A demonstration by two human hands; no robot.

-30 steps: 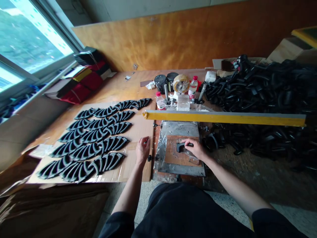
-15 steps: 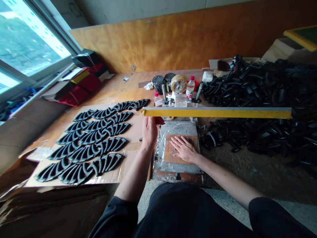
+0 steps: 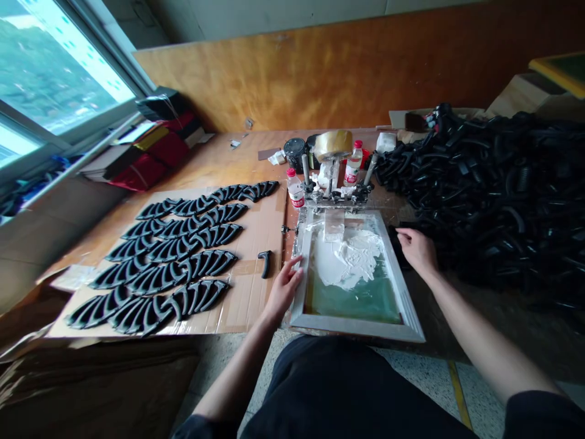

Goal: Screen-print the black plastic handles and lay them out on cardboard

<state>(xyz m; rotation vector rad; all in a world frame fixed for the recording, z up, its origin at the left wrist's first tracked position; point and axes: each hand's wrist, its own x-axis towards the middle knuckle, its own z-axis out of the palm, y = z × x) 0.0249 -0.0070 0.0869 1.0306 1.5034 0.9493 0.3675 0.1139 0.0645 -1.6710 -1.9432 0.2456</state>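
The frame (image 3: pixel 356 327) looks dull metal, the paste (image 3: pixel 356 259) rough, the heaped parts (image 3: pixel 479 183) glossy plastic.

clothing: both sleeves are short and near-black, the left sleeve (image 3: pixel 205 429) and the right sleeve (image 3: pixel 542 414) each leaving the forearms (image 3: pixel 475 332) bare. a dark garment (image 3: pixel 338 390) of plain, matte cloth covers the lap, its outline rounded; in this shadow it may be trousers or an apron. left hand (image 3: pixel 284 286) and right hand (image 3: pixel 417 250) are ungloved.
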